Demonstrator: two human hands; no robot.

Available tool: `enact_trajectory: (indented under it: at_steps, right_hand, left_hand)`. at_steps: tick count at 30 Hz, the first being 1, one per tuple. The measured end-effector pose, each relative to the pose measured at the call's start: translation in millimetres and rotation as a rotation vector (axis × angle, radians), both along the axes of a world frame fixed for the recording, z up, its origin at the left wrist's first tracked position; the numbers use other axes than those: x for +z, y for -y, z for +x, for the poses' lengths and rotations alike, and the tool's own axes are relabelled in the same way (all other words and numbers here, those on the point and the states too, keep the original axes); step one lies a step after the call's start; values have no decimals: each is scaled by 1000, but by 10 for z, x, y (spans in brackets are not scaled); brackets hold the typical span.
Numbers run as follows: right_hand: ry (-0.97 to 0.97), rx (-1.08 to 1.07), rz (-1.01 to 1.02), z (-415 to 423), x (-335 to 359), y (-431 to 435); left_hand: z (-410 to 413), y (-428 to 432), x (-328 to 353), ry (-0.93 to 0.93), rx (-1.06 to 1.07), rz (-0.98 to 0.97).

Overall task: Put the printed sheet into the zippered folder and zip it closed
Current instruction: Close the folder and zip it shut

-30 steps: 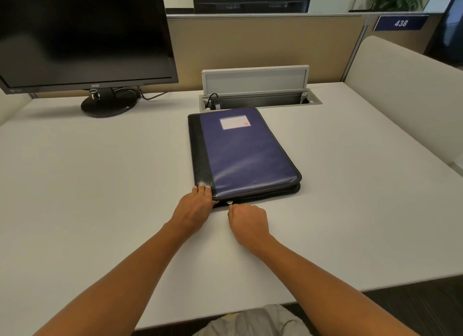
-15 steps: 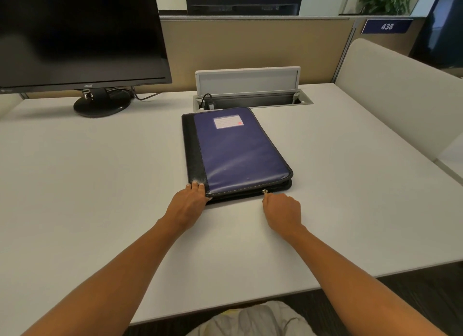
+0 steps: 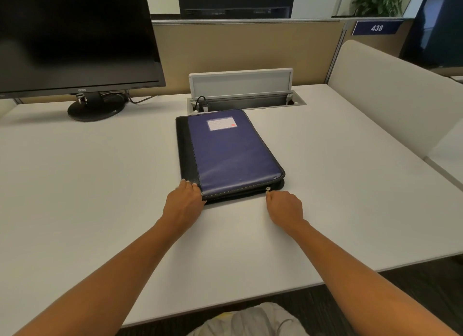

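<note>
Fingers of the right hand pinch the zipper pull beside the folder's near right corner; its long side runs away from them. The left hand lays its fingers close together on the near left corner.

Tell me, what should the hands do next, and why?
Probably the right hand should draw the zipper pull round the near right corner of the folder: it pinches the pull just before it, while the left hand presses the near left corner.

Monitor cropped top-left; folder label unreadable
</note>
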State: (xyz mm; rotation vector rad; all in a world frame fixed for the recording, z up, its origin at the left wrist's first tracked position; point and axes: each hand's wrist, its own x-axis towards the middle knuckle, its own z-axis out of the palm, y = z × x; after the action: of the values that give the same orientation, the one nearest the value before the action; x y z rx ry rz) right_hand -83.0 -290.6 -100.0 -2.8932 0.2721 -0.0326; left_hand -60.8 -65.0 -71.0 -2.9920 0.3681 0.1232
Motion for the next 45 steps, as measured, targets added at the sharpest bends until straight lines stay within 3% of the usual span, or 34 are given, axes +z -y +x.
enact_trajectory:
  at_steps: [8,13,35,42,45]
  right_hand:
    - [29,170,163,-73,18,-144]
    - [45,296,135,-176,17,-385]
    - [-1,197,1,-223,46,-40]
    - [-62,183,30,-175,88,-75]
    - [-14,163,72,-208,49,-110]
  left_hand:
    - [-18,289,46,20,-177,-63]
    - [-21,464,16,-55,-221,-89]
    - [-64,300,14,-111,-308,46]
    - [-95,181,-19,-92,-315,-66]
    - [-123,215,4,-97,-264,-18]
